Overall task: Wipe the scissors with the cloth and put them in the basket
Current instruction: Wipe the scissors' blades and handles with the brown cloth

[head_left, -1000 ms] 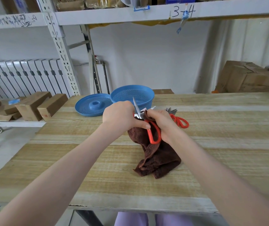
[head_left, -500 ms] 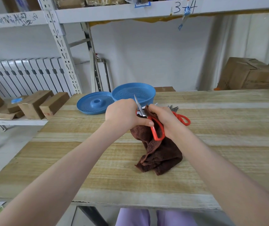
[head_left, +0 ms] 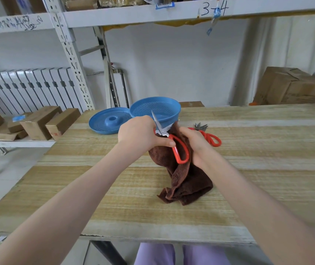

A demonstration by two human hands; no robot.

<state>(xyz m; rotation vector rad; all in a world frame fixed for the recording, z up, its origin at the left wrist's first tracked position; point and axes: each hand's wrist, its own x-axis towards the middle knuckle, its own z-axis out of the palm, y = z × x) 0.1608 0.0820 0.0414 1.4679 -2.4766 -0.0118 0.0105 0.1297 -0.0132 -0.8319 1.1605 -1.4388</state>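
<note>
The left hand is gripping the red-handled scissors by the handles, fingers curled. The blades are splayed open and pointing away, probably so each edge is exposed for wiping. The right hand is bunching the brown cloth around one blade, fingers curled on it, with the tail trailing onto the table. The blue basket is sitting just beyond the hands, handy for the drop. More scissors are lying to the right.

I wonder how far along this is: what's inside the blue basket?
In the blue basket only the perforated wall shows, nothing against it. Its floor is hidden behind the near rim, the left hand and the held scissors.
</note>
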